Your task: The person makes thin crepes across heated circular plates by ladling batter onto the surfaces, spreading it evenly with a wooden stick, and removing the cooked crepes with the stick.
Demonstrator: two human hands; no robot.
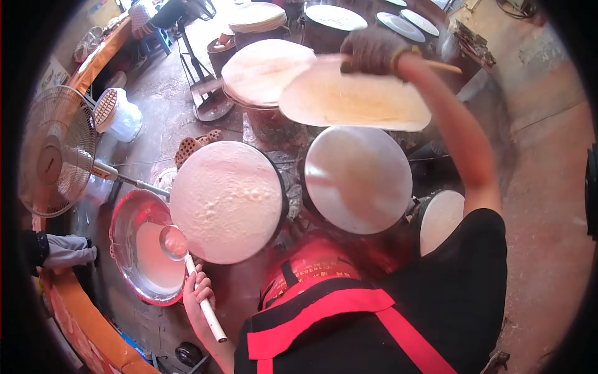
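Note:
My left hand (pixel 198 290) is closed around the white handle of a ladle (pixel 205 311). The ladle's bowl, with pale batter in it, sits over the right rim of a metal basin (pixel 115 240) of batter (pixel 149 255). My right hand (pixel 374 53), in a dark glove, is raised and closed on a wooden stick (pixel 443 66). Just below it is a large thin pancake (pixel 358 100), clear of the bare round griddle (pixel 358 181); how the stick meets it is hidden. Left of that griddle, a bubbly sheet of batter (pixel 227 199) covers another griddle.
Beyond stand a pancake-topped round griddle (pixel 268 71) and several more round plates. A smaller round plate (pixel 441 218) is by my right elbow. A fan (pixel 59 153) stands at the left, near a person's leg (pixel 67 250). A long-handled dustpan (pixel 212 106) stands on the floor.

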